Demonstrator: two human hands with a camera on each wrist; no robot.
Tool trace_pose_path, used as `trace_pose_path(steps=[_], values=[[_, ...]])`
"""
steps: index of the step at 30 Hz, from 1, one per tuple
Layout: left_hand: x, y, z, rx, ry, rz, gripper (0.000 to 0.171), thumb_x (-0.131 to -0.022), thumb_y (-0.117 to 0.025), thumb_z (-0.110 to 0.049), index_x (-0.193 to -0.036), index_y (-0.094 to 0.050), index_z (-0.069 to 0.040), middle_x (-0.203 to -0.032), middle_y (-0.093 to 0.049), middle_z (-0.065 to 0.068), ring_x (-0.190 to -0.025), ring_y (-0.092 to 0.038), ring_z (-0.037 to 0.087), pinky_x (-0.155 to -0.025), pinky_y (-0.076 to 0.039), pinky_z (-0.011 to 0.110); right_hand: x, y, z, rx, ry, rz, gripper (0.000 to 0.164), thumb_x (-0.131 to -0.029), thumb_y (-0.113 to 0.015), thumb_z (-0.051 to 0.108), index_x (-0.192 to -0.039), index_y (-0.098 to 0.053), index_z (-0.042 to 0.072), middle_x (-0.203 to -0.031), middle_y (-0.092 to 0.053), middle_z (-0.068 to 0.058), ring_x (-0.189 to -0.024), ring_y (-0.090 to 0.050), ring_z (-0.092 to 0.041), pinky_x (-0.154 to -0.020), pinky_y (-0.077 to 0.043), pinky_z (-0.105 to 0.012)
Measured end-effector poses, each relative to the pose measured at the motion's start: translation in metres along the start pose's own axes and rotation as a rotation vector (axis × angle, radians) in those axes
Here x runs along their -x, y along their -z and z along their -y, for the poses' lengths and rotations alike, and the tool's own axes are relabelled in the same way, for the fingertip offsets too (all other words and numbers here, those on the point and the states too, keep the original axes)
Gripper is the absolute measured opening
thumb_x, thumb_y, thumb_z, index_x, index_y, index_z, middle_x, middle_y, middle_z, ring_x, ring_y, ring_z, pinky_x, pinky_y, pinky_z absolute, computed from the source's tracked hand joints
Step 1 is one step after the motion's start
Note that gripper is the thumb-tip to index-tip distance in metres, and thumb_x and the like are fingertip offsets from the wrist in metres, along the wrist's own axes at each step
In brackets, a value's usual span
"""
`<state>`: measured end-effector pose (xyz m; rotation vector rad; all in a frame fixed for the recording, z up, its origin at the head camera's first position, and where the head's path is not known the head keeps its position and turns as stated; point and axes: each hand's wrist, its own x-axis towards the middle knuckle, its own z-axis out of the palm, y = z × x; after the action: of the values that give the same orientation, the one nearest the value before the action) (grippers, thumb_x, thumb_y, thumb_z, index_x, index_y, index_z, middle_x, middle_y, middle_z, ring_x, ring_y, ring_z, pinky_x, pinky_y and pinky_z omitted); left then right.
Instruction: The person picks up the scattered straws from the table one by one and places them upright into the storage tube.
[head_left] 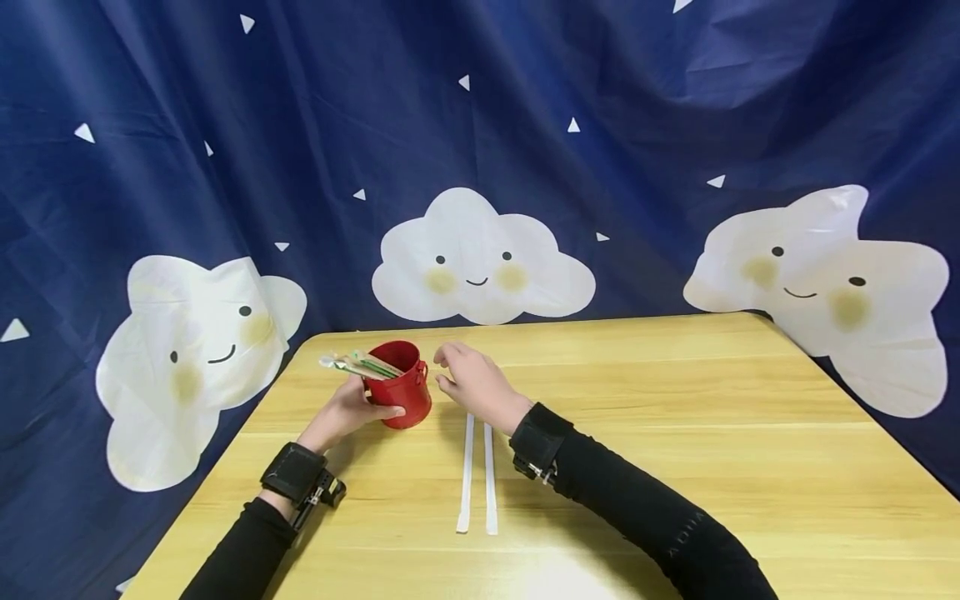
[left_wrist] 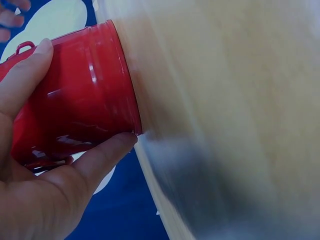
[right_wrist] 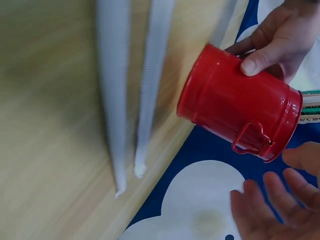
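Observation:
My left hand [head_left: 351,408] grips the side of a small red metal bucket [head_left: 409,398], with thumb and fingers around its wall in the left wrist view. Several slim green-and-tan sticks [head_left: 371,364] lean out over the bucket's rim toward the left; their kind cannot be made out. Whether the bucket's base touches the table is unclear. Just right of the bucket, near its small handle loop [right_wrist: 250,139], my right hand [head_left: 480,385] hovers with fingers loosely bent and nothing between them. Below it, two long narrow white strips [head_left: 466,483] lie side by side on the table.
The light wooden table [head_left: 675,400] stretches away to the right. Behind its far edge hangs a dark blue curtain [head_left: 525,158] with white smiling clouds. Both wrists wear black straps with small devices [head_left: 542,437].

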<state>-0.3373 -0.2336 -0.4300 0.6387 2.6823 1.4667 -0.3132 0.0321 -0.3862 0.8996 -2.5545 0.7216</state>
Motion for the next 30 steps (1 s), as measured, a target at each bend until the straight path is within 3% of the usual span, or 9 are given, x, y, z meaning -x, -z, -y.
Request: trace_pose_path(steps=[6,10,16,23,30], values=[[-0.001,0.000,-0.003,0.011,-0.031,-0.007,0.085,-0.079,-0.088,-0.014,-0.150,-0.042,-0.007,-0.143,-0.055,0.017,-0.132,-0.051,0.036,-0.113,-0.036,0.059,0.026,0.003,-0.005,0.068,-0.072,0.091,0.029,-0.095,-0.072,0.017,-0.118,-0.062,0.001,-0.104,-0.067,-0.012,-0.089,-0.066,-0.023,-0.076,-0.057,-0.033],[-0.001,0.002,-0.002,0.018,-0.029,0.001,0.086,-0.079,-0.089,-0.013,-0.150,-0.041,-0.008,-0.143,-0.055,0.016,-0.133,-0.050,0.035,-0.114,-0.035,0.058,0.043,-0.001,-0.004,0.086,-0.189,0.171,0.037,-0.094,-0.075,0.023,-0.119,-0.062,-0.002,-0.099,-0.065,-0.013,-0.080,-0.063,-0.022,-0.068,-0.056,-0.033],[0.002,0.002,0.002,0.017,-0.031,0.003,0.086,-0.079,-0.089,-0.015,-0.150,-0.042,-0.009,-0.143,-0.055,0.014,-0.131,-0.050,0.034,-0.113,-0.035,0.059,0.057,-0.009,0.002,0.169,-0.365,0.329,0.052,-0.090,-0.078,0.035,-0.117,-0.060,-0.006,-0.096,-0.061,-0.014,-0.081,-0.060,-0.026,-0.074,-0.056,-0.039],[0.005,0.000,0.002,0.004,-0.013,0.000,0.086,-0.078,-0.089,-0.016,-0.150,-0.042,-0.010,-0.142,-0.055,0.014,-0.131,-0.051,0.034,-0.113,-0.036,0.059,0.061,-0.010,0.000,0.163,-0.432,0.384,0.030,-0.084,-0.084,0.023,-0.093,-0.065,0.002,-0.090,-0.056,-0.010,-0.079,-0.052,-0.024,-0.063,-0.050,-0.034],[0.001,-0.001,0.002,0.013,-0.027,0.001,0.086,-0.079,-0.089,-0.015,-0.150,-0.041,-0.011,-0.143,-0.055,0.014,-0.132,-0.050,0.034,-0.113,-0.036,0.059,0.064,-0.003,-0.011,0.137,-0.425,0.376,0.010,-0.086,-0.074,0.004,-0.087,-0.065,0.001,-0.086,-0.054,-0.011,-0.072,-0.051,-0.024,-0.060,-0.048,-0.033]])
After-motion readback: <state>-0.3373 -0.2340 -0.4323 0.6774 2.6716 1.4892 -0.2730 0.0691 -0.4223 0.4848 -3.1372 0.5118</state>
